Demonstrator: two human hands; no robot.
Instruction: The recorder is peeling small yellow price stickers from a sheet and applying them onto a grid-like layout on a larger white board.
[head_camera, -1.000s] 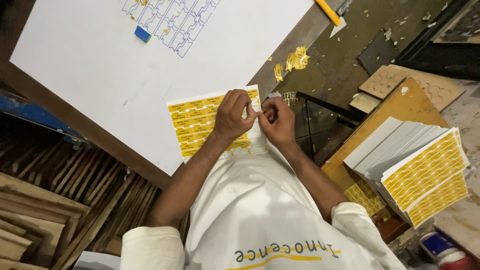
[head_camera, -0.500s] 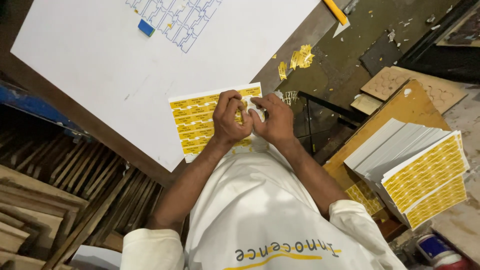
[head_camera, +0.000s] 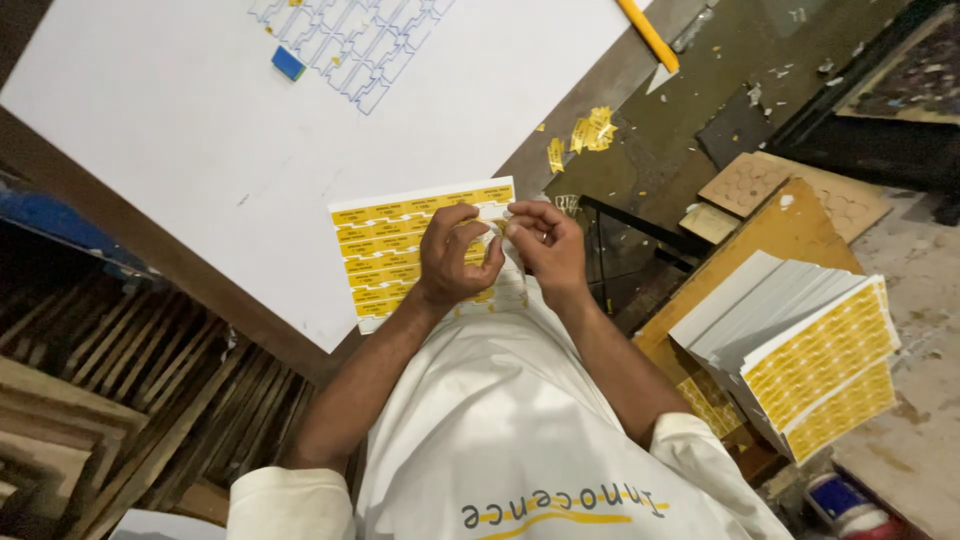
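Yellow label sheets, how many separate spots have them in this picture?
2. One sheet lies on the white board under both hands. A fanned stack sits on the brown box at right; its sheets overlap, so more may be hidden.

— How much room do I have ahead of the hands?

— I see bare white board (head_camera: 180, 130) up and to the left, with only a small blue block (head_camera: 288, 62) near the blue line drawing (head_camera: 352, 40).

— And to the right?

— Tighter: a fanned stack of yellow label sheets (head_camera: 800, 350) on a cardboard box (head_camera: 770, 235), and yellow scraps (head_camera: 592, 130) near the board's edge.
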